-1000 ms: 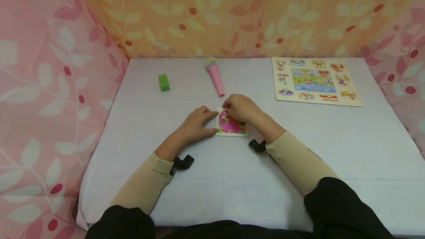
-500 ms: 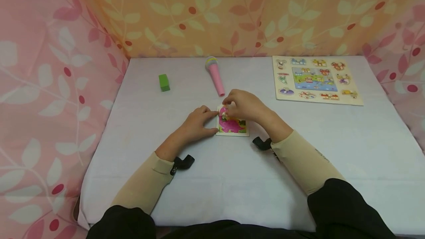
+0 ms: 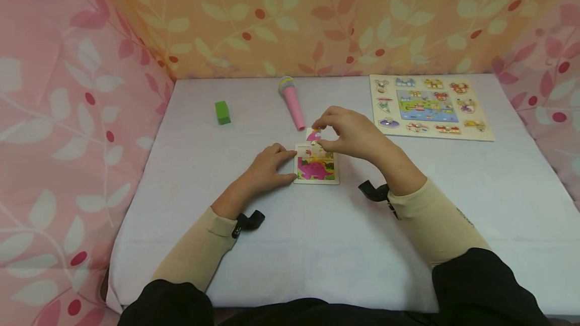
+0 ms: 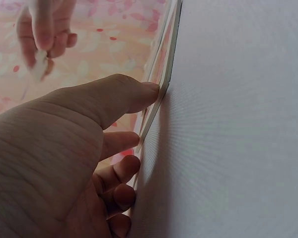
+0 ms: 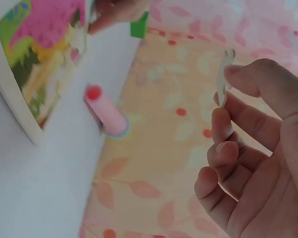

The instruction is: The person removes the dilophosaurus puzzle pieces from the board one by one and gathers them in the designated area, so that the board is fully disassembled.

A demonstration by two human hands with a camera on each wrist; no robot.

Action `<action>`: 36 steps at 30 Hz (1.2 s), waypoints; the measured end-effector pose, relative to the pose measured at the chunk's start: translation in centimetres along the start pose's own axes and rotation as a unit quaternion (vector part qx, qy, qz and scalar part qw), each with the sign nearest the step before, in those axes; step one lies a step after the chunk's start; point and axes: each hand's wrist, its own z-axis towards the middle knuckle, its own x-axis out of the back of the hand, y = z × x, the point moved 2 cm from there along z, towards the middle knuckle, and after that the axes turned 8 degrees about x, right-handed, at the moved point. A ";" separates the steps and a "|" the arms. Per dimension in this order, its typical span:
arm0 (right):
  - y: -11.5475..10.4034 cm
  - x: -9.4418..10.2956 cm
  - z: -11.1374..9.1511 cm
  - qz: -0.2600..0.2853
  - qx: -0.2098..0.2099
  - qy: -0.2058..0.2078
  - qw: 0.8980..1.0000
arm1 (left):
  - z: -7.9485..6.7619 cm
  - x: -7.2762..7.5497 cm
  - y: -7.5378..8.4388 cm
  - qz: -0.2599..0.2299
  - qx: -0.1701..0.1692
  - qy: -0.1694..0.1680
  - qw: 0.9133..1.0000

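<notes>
In the head view, a small puzzle board (image 3: 317,182) with a pink dinosaur picture lies on the white cloth. Thumb and forefinger of my left hand (image 3: 269,167) touch its left edge, spread apart, while the other fingers bend loosely in the left wrist view. A small puzzle piece (image 3: 313,135) with a pink patch is pinched between thumb and fingertips of my right hand (image 3: 351,134), raised off the board's upper part. From the right wrist, this piece (image 5: 222,79) appears nearly edge-on, its picture hidden. Part of the board's upper area shows pale backing.
Behind the board lies a pink toy microphone (image 3: 294,104), close to the right hand. A green block (image 3: 222,113) rests at the back left. At the back right lies a larger wooden knob puzzle (image 3: 432,132). Patterned curtains (image 3: 244,24) border the table's back and sides.
My right hand has lifted a piece out of the board's top and moved up and to the right with it, uncovering the pale backing. My left hand has stayed at the board's edge.
</notes>
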 end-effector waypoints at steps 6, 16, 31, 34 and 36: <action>-0.4 1.9 -1.2 -0.020 0.013 0.013 1.000 | 0.0 -0.1 -0.2 0.001 0.000 0.002 1.000; -0.1 3.8 -3.2 -0.017 0.027 0.033 0.999 | -0.1 -0.1 -0.3 -0.010 -0.002 0.005 1.000; 3.8 3.7 -7.6 -0.005 -0.040 0.047 0.998 | 0.1 -0.3 -0.3 0.000 -0.005 0.007 1.000; 4.6 3.1 -8.1 -0.001 -0.052 0.045 0.998 | 0.0 -0.3 -0.2 -0.001 -0.004 0.005 1.000; 5.0 2.6 -8.4 0.009 -0.063 0.040 0.997 | 0.0 -0.3 -0.2 0.000 -0.003 0.003 1.000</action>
